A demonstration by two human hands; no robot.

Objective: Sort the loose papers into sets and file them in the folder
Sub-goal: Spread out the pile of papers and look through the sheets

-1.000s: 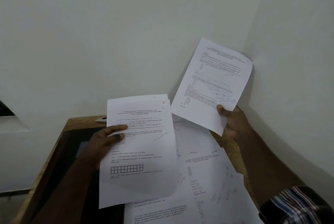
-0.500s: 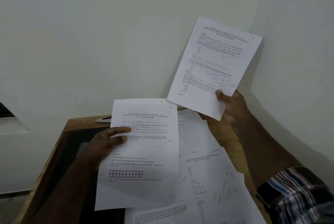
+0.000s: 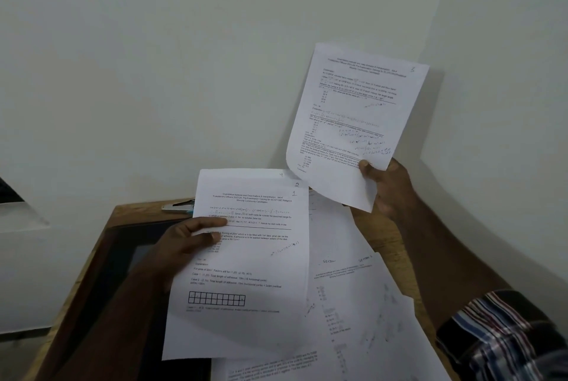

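The left hand (image 3: pixel 187 242) grips a small stack of white printed sheets (image 3: pixel 246 263) at its left edge, thumb lying across the print; handwritten numbers 4, 2 and 1 show at the stack's top right corner. At two o'clock from it, the right hand (image 3: pixel 388 188) pinches the lower right edge of a single white printed sheet (image 3: pixel 353 122), held up against the pale wall (image 3: pixel 184 57) and marked 3 at its top right corner. Beneath both, at five o'clock, loose white printed papers (image 3: pixel 362 313) lie overlapping on a brown wooden desk (image 3: pixel 135 211). At the desk's far edge, at eleven o'clock from the stack, a metal clip-like object (image 3: pixel 178 206) is partly hidden.
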